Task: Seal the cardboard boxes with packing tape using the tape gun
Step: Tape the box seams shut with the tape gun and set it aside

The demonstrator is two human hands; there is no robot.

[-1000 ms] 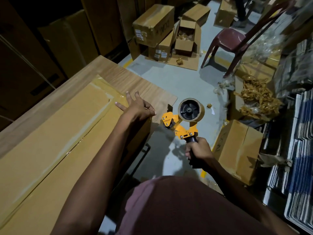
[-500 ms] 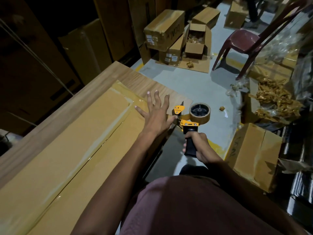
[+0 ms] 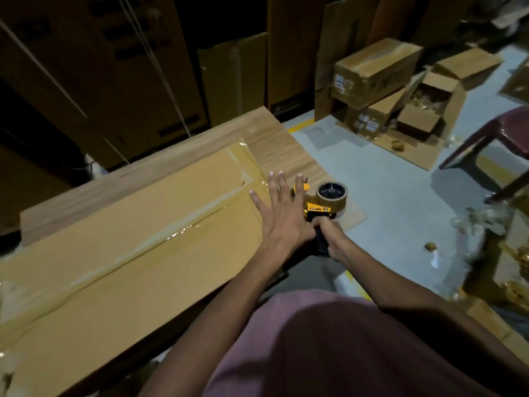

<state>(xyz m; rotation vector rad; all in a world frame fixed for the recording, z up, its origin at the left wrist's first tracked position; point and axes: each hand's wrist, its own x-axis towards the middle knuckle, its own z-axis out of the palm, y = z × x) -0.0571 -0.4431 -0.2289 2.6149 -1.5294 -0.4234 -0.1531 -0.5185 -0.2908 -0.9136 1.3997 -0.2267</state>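
A long flat cardboard box [image 3: 120,239] lies on a wooden table [image 3: 274,144], with shiny clear tape along its middle seam and across its far end. My left hand [image 3: 282,213] rests flat with straight, spread fingers on the box's far right corner. Just right of it, my right hand [image 3: 329,239] grips the dark handle of an orange tape gun [image 3: 317,209]. The gun carries a brown tape roll [image 3: 332,194] and sits at the table's corner, by the box's end. Its front edge is hidden behind my left hand.
Stacked and open cardboard boxes [image 3: 378,67] stand on the grey floor [image 3: 386,202] at the back right. A dark red chair [image 3: 492,138] is at the right edge. Tall cartons [image 3: 100,67] line the dark wall behind the table. Scraps litter the floor on the right.
My right hand has brought the tape gun down and left, from in the air beside the table to the box's end. My left hand's fingers have straightened on the corner.
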